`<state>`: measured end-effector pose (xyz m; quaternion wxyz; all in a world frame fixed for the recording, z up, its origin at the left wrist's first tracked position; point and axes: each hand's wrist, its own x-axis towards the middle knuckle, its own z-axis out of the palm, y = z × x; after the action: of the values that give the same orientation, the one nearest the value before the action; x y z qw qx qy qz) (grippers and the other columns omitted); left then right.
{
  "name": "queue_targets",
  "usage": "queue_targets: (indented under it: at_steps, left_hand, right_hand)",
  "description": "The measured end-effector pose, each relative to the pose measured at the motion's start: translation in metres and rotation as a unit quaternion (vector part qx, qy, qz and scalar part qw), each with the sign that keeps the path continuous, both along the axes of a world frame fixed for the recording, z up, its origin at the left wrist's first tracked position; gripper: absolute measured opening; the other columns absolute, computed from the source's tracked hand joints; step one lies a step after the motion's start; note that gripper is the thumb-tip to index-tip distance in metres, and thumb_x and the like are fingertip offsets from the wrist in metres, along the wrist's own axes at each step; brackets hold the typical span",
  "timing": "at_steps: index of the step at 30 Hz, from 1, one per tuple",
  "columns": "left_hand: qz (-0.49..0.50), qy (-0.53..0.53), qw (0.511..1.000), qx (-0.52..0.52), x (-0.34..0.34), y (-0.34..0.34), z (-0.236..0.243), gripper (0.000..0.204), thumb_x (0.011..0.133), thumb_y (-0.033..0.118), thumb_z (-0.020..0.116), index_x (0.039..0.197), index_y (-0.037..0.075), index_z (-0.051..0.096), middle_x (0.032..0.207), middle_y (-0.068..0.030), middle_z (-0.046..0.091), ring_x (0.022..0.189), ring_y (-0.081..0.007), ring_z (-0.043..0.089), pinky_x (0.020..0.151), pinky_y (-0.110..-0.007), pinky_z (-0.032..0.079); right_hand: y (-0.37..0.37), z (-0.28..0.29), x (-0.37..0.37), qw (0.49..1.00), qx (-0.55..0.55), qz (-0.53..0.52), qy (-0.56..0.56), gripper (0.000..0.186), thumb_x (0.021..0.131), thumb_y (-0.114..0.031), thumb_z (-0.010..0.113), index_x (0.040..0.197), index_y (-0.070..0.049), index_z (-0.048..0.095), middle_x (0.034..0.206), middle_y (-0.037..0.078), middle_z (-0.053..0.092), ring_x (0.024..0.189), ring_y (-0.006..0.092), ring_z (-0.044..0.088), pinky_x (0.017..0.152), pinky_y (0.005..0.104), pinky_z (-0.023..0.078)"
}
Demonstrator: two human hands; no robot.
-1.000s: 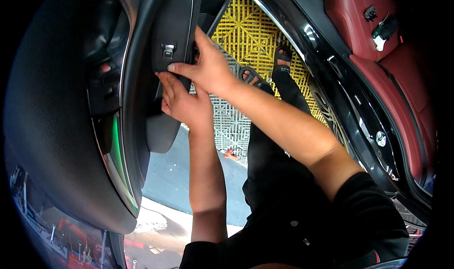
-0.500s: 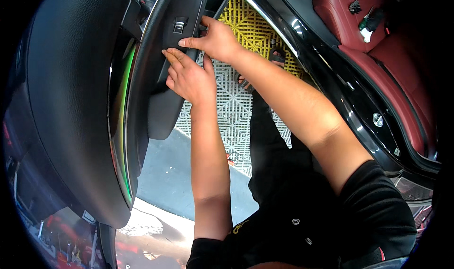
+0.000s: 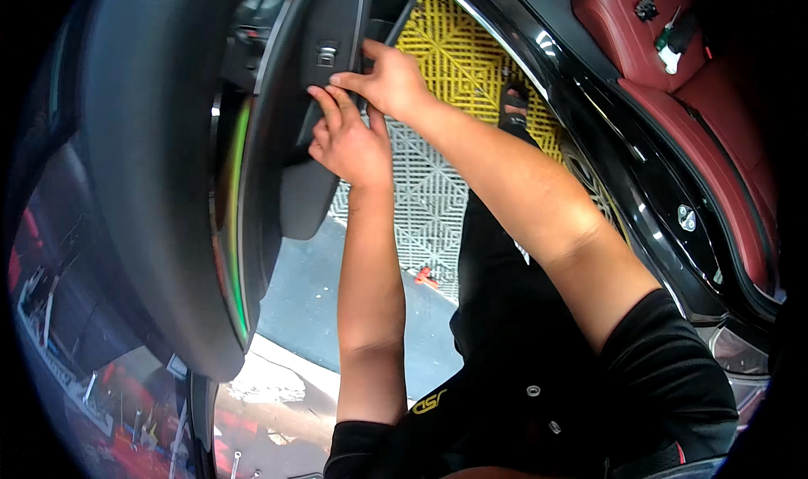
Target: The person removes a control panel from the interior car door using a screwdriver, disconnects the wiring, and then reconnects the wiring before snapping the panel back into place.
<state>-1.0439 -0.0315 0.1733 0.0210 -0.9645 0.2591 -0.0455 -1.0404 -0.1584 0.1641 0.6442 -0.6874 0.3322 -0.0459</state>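
Observation:
A black car door panel [image 3: 156, 193] fills the left side, with a strip glowing green and yellow [image 3: 237, 226] along it. Its armrest [image 3: 315, 20] carries a small silver-trimmed switch [image 3: 326, 54]. My right hand [image 3: 391, 82] pinches the armrest's edge beside the switch: the thumb lies on top, and the other fingers go out of sight over the side. Just nearer, my left hand [image 3: 353, 149] rests its outstretched fingertips on the armrest, close to the right thumb. Its thumb stands apart, and nothing shows in its grasp.
To the right are the glossy black door sill [image 3: 623, 134] and a red seat [image 3: 619, 24], with a green-and-white tool [image 3: 671, 54] and a small black part [image 3: 645, 7] on it. A red object [image 3: 427, 278] lies on the grated floor [image 3: 421, 201]. Tools lie at lower left.
The whole view has shifted a little, and the door panel sits further right in it. My left fingers are slightly more spread. Both hands stay at the armrest's edge.

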Motion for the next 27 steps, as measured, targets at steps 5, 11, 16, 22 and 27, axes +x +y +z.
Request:
queue_targets:
  at_steps: [5, 11, 16, 22, 27]
  left_hand:
    - [-0.041, 0.057, 0.997, -0.044, 0.004, 0.004, 0.007, 0.072, 0.086, 0.039, 0.069, 0.149, 0.008, 0.051, 0.163, -0.0162, 0.037, 0.113, -0.0349, 0.063, 0.091, -0.05, 0.047]
    - [0.039, 0.046, 0.998, -0.015, 0.001, -0.008, 0.016, 0.087, 0.082, 0.046, 0.07, 0.154, 0.006, 0.041, 0.166, -0.0163, 0.03, 0.11, -0.0376, 0.064, 0.091, -0.049, 0.048]
    - [0.06, 0.089, 0.994, 0.007, 0.005, -0.006, 0.02, 0.083, 0.086, 0.042, 0.069, 0.156, 0.009, 0.04, 0.166, -0.0127, 0.03, 0.114, -0.0387, 0.063, 0.093, -0.05, 0.048]
    - [-0.018, 0.107, 0.992, -0.066, 0.016, 0.007, 0.024, 0.079, 0.087, 0.034, 0.069, 0.155, 0.006, 0.04, 0.165, -0.0148, 0.032, 0.12, -0.0386, 0.061, 0.097, -0.049, 0.047]
    - [-0.034, -0.058, 0.995, -0.073, 0.005, 0.011, -0.002, 0.068, 0.086, 0.036, 0.067, 0.142, -0.001, 0.055, 0.154, -0.0193, 0.048, 0.104, -0.0342, 0.067, 0.09, -0.045, 0.049]
  right_hand:
    - [-0.023, -0.034, 0.015, 0.996, -0.018, -0.06, -0.067, 0.088, 0.072, -0.039, 0.089, 0.137, 0.007, 0.051, 0.12, 0.025, 0.069, 0.109, 0.0315, 0.069, 0.096, 0.0366, 0.054]
    - [-0.06, 0.037, 0.058, 0.967, -0.087, -0.165, -0.173, 0.073, 0.079, -0.03, 0.082, 0.139, -0.001, 0.051, 0.118, 0.023, 0.07, 0.111, 0.038, 0.068, 0.1, 0.0406, 0.051]
    - [-0.061, 0.045, 0.054, 0.984, -0.049, -0.15, -0.077, 0.093, 0.073, -0.035, 0.089, 0.144, 0.002, 0.043, 0.124, 0.026, 0.068, 0.115, 0.0365, 0.067, 0.102, 0.0393, 0.051]
    - [-0.076, 0.051, 0.047, 0.994, -0.068, -0.082, 0.0, 0.095, 0.072, -0.039, 0.089, 0.144, 0.003, 0.045, 0.126, 0.027, 0.066, 0.118, 0.0375, 0.066, 0.103, 0.0396, 0.051]
    - [-0.071, 0.041, 0.034, 0.997, -0.067, 0.014, -0.036, 0.113, 0.075, -0.045, 0.086, 0.157, 0.002, 0.026, 0.131, 0.029, 0.063, 0.122, 0.0402, 0.063, 0.107, 0.0417, 0.048]
